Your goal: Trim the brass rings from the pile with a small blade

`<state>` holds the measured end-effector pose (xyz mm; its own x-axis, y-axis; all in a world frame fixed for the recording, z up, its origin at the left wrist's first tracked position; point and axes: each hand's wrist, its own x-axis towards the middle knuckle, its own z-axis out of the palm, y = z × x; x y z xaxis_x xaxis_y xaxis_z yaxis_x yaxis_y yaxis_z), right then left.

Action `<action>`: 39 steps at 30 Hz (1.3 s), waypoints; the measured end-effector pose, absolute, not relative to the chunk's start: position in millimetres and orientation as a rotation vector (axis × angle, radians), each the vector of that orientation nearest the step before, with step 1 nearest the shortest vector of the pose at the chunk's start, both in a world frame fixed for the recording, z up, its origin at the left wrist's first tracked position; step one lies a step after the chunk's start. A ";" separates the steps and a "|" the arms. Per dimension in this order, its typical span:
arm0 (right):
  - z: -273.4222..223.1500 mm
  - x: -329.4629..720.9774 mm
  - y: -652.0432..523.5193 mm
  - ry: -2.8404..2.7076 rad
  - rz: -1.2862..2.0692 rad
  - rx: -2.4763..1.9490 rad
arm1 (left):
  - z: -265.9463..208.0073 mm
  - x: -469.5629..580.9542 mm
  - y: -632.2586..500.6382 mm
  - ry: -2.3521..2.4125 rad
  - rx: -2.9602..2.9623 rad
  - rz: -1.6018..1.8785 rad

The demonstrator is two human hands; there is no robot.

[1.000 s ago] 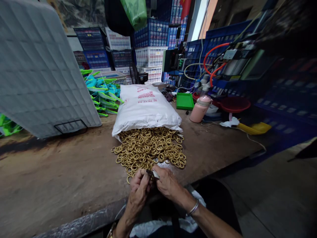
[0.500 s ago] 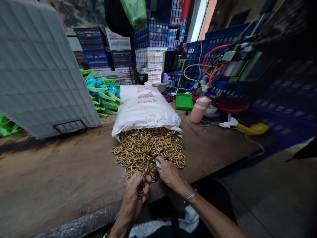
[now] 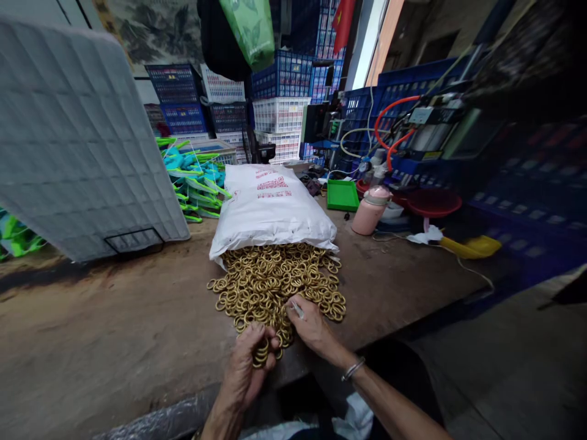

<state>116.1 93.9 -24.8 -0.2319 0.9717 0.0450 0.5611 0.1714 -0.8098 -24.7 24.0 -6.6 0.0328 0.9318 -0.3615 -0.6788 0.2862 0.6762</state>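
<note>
A pale, ribbed panel (image 3: 87, 140) fills the left of the frame, with lime-green and turquoise pieces (image 3: 195, 174) just right of it. Blue and white crates (image 3: 280, 116) are stacked at upper centre, near a hanging green bag (image 3: 254, 33). Right of centre, a pink bottle (image 3: 367, 215) stands beside a green tray (image 3: 343, 195); farther right are a red dish (image 3: 433, 201) and an orange hose (image 3: 389, 110).

- Gold-coloured rings (image 3: 260, 357) are held in the left hand (image 3: 245, 363).
- A small pale object (image 3: 298, 310) is gripped in the right hand (image 3: 312, 325) beside a ring pile (image 3: 275, 278).
- A red-printed white sack (image 3: 275, 214) is set on the bench (image 3: 137, 330).
</note>
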 end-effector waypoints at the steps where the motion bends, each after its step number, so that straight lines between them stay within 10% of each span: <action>1: -23.2 115.4 93.2 -1.777 0.995 -1.416 | -7.8 -22.7 25.9 0.902 0.414 1.300; 13: -8.5 99.5 69.5 -1.212 1.640 -1.261 | -13.6 -0.2 36.1 1.166 0.671 1.403; 25: 8.0 105.2 76.5 -1.886 1.056 -1.256 | -13.5 -19.2 33.8 1.478 1.373 1.397; 39: -4.3 101.5 79.8 -1.655 1.367 -1.237 | -7.0 -15.9 29.2 0.975 0.715 1.169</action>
<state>101.5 79.8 -4.3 -0.3420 0.9362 -0.0806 0.2558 0.0102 -0.9667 -15.9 29.2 -7.0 0.0901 0.9645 -0.2483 -0.4171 0.2629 0.8700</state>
